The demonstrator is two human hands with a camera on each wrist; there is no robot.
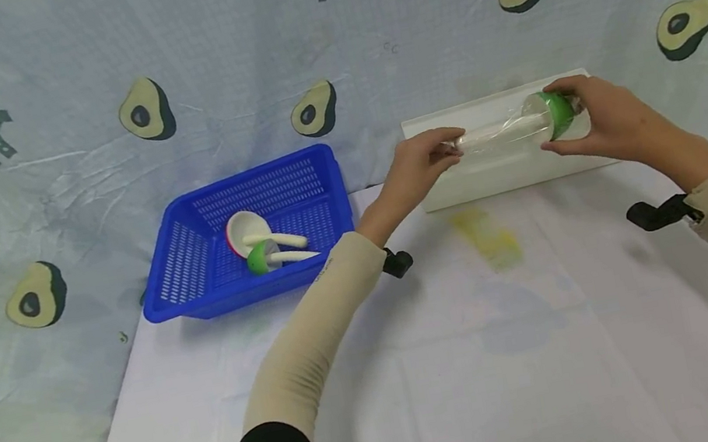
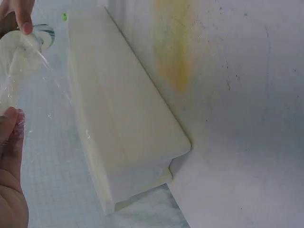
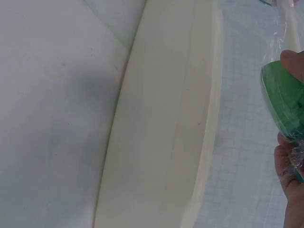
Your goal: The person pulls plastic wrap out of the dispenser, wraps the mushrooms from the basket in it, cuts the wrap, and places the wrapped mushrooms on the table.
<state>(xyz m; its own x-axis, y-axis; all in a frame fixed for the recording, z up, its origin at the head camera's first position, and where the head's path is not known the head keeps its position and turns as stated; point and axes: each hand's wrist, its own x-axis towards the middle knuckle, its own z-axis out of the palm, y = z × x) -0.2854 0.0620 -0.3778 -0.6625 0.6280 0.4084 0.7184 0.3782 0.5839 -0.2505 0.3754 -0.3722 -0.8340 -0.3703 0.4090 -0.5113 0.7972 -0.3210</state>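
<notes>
Over the long white box (image 1: 510, 178), both hands hold up a ladle (image 1: 559, 114) with a green bowl and pale handle, wrapped in clear plastic film. My left hand (image 1: 419, 166) pinches the handle end and the film there. At the bowl end, my right hand (image 1: 613, 120) grips the green bowl between thumb and fingers. The film (image 2: 35, 52) stretches along the handle in the left wrist view. Bunched film shows beneath the green bowl (image 3: 282, 97) in the right wrist view.
Left of the box, a blue plastic basket (image 1: 199, 309) holds a white ladle (image 1: 248, 228) with a red rim and a second green ladle (image 1: 261, 259). A yellow stain (image 1: 488, 237) marks the white table (image 1: 497, 385). Behind hangs an avocado-print sheet (image 1: 225, 54).
</notes>
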